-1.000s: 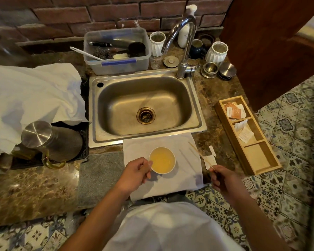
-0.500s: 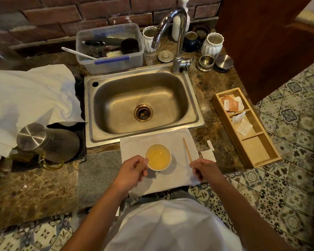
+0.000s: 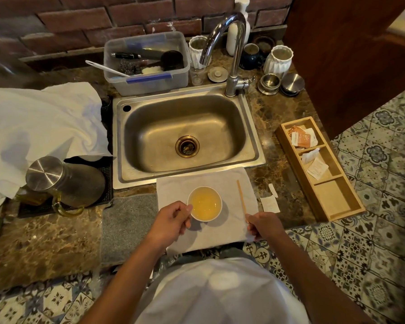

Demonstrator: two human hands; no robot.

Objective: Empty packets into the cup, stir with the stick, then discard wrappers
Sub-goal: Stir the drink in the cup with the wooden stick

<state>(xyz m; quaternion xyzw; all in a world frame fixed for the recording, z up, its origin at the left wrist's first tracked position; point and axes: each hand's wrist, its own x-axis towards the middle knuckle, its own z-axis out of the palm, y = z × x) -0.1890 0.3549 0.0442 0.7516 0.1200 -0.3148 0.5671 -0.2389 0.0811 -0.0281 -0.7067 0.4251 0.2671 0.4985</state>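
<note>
A white cup (image 3: 204, 203) of yellow liquid stands on a white cloth (image 3: 211, 181) in front of the sink. My left hand (image 3: 171, 220) grips the cup's left rim. To the right of the cup, a thin wooden stick (image 3: 241, 199) lies flat on the cloth. My right hand (image 3: 263, 224) has its fingers curled at the stick's near end. Two torn white wrapper pieces (image 3: 270, 204) lie on the counter just right of the cloth.
A wooden tray (image 3: 337, 206) at the right counter edge holds packets (image 3: 301, 137) in its two far compartments. Behind the cloth is the steel sink (image 3: 185, 136) with its tap (image 3: 232, 50). A steel jug (image 3: 63, 181) and a grey mat (image 3: 129, 225) are on the left.
My right hand carried the stick left from the counter's edge and laid it down on the cloth beside the cup. The left hand stayed on the cup.
</note>
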